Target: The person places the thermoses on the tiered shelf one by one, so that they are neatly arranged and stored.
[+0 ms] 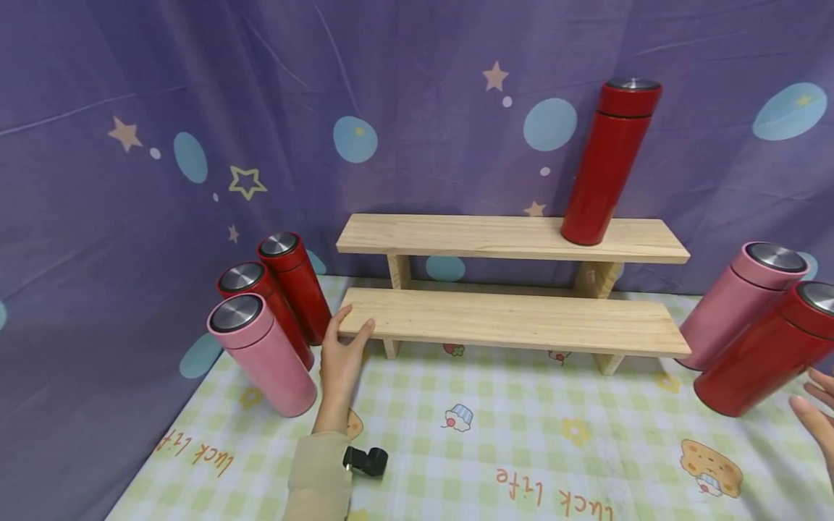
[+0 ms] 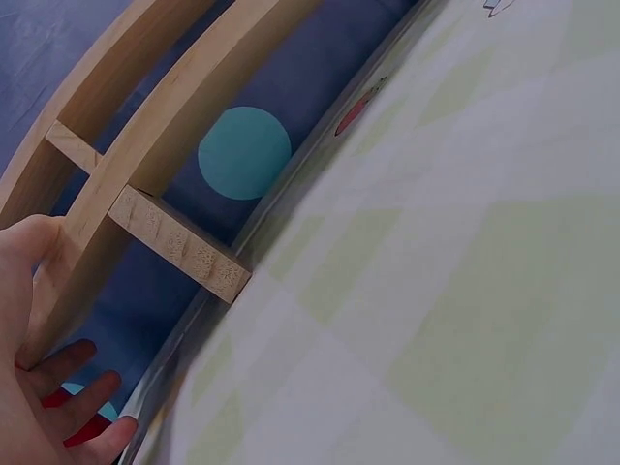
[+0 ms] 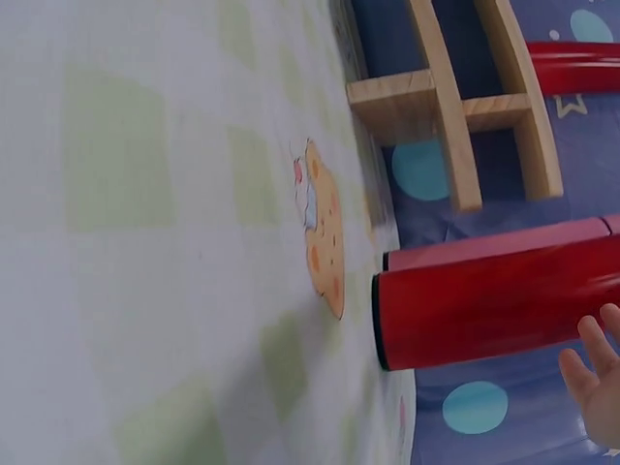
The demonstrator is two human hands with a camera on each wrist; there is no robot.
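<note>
At the left end of the two-tier wooden shelf's lower board (image 1: 508, 318), my left hand (image 1: 340, 362) grips the corner, thumb at the front edge and a finger at the end. The left wrist view shows that hand (image 2: 39, 329) with its other fingers spread below the board. My right hand (image 1: 819, 409), cut off by the frame's right edge, is beside a red thermos (image 1: 759, 354). Its fingers look apart and hold nothing in the right wrist view, where the hand (image 3: 601, 387) is near the red thermos (image 3: 475, 300). Behind that one stands a pink thermos (image 1: 736, 307).
Another red thermos (image 1: 609, 163) stands on the upper board (image 1: 443, 235), towards the right. Left of the shelf stand a pink thermos (image 1: 274, 362) and two red ones, one farther back (image 1: 300, 286). A checked cloth (image 1: 482, 449) covers the table; a purple curtain (image 1: 423, 72) hangs behind.
</note>
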